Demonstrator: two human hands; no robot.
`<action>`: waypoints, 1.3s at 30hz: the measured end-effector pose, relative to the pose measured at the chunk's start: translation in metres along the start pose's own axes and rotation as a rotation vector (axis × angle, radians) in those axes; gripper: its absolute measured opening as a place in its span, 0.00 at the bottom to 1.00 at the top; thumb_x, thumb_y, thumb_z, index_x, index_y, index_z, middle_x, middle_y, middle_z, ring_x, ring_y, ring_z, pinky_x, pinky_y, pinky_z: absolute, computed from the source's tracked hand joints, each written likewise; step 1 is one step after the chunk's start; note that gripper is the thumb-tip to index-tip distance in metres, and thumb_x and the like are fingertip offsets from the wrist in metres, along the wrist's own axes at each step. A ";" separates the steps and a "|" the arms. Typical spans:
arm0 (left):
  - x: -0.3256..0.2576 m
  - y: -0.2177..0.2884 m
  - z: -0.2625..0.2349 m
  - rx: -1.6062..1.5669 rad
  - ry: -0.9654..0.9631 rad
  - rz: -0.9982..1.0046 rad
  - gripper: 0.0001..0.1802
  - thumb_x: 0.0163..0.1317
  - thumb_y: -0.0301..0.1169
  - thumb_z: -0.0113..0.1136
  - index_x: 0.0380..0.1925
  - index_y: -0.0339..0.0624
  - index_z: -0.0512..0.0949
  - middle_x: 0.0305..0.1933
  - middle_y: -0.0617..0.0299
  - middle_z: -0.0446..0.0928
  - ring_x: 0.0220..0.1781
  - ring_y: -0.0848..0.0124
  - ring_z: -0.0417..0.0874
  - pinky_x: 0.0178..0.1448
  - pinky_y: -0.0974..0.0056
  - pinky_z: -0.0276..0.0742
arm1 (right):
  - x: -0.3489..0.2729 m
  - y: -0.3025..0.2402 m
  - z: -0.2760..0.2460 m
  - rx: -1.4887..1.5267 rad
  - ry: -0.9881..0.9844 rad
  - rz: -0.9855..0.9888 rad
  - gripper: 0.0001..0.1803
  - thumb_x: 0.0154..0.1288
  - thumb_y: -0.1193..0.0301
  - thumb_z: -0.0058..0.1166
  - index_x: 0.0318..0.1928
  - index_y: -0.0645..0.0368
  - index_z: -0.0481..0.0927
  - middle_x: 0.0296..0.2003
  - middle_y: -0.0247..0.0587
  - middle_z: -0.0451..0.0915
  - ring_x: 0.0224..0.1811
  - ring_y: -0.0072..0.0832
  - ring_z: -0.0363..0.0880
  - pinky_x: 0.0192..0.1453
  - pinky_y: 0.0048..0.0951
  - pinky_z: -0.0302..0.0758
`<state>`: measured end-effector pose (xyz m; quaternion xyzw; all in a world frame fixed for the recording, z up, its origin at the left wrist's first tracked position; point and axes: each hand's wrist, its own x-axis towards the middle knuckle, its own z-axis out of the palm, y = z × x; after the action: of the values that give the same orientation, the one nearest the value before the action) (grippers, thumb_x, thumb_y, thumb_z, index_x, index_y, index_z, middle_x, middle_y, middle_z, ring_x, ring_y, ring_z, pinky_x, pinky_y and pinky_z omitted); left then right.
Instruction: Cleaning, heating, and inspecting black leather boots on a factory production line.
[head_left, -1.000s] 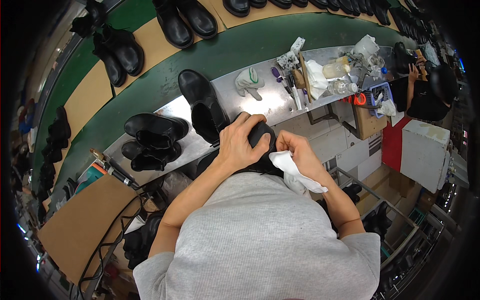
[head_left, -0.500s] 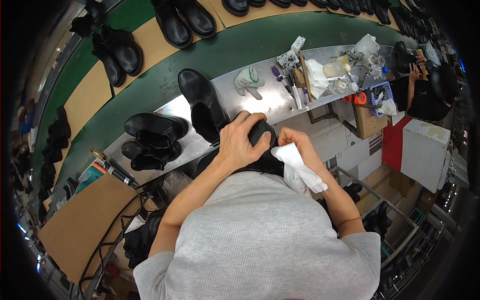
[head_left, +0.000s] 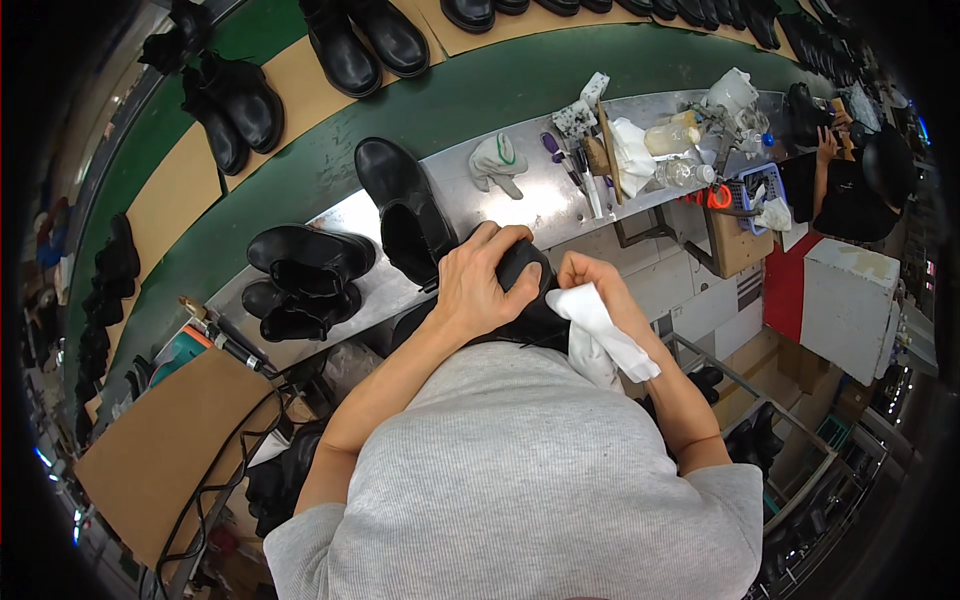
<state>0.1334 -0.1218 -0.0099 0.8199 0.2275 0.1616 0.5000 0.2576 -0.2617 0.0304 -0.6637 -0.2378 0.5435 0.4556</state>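
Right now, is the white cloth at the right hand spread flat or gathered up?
Gathered, not spread flat: the white cloth trails from the right hand in narrow, creased folds beside the wrist.

Against the person's front, a boot (head_left: 520,268) lies under the left hand (head_left: 478,280), with the right hand (head_left: 590,285) and its hanging cloth (head_left: 598,325) just to the right. Along the workbench (head_left: 548,208) before them lie, left to right, two boots (head_left: 300,250), a single boot (head_left: 398,192), a glove (head_left: 497,165), a brush (head_left: 597,157) and bottles (head_left: 684,174). Behind the workbench runs a long table (head_left: 480,100), with more boots (head_left: 352,50) on cardboard sheets (head_left: 180,195).
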 end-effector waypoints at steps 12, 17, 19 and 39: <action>0.003 0.000 0.000 -0.008 0.003 0.004 0.20 0.45 0.40 0.58 0.36 0.39 0.78 0.28 0.53 0.73 0.26 0.55 0.77 0.30 0.58 0.73 | 0.000 -0.002 0.002 -0.047 0.001 -0.017 0.10 0.52 0.75 0.57 0.25 0.59 0.67 0.22 0.24 0.64 0.27 0.12 0.60 0.29 0.17 0.58; 0.005 0.001 0.000 -0.007 -0.003 -0.017 0.20 0.45 0.41 0.57 0.36 0.39 0.78 0.28 0.53 0.73 0.26 0.55 0.77 0.30 0.58 0.72 | 0.005 0.001 -0.005 0.029 -0.018 -0.040 0.10 0.52 0.75 0.57 0.25 0.59 0.67 0.22 0.23 0.64 0.26 0.12 0.59 0.29 0.17 0.58; 0.004 0.000 0.000 -0.005 -0.004 -0.003 0.21 0.45 0.41 0.57 0.36 0.39 0.77 0.28 0.53 0.73 0.26 0.55 0.77 0.29 0.58 0.72 | 0.005 0.000 -0.005 0.054 -0.009 -0.011 0.10 0.52 0.76 0.57 0.25 0.58 0.67 0.22 0.23 0.64 0.26 0.12 0.59 0.29 0.16 0.58; 0.005 -0.001 -0.001 -0.010 0.010 -0.003 0.21 0.45 0.41 0.57 0.36 0.39 0.77 0.28 0.53 0.73 0.26 0.54 0.77 0.29 0.58 0.72 | 0.007 -0.004 -0.006 0.035 -0.014 -0.024 0.11 0.52 0.76 0.58 0.25 0.59 0.66 0.23 0.24 0.65 0.27 0.12 0.60 0.29 0.16 0.58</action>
<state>0.1368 -0.1185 -0.0101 0.8161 0.2305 0.1660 0.5033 0.2658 -0.2561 0.0297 -0.6489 -0.2396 0.5466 0.4720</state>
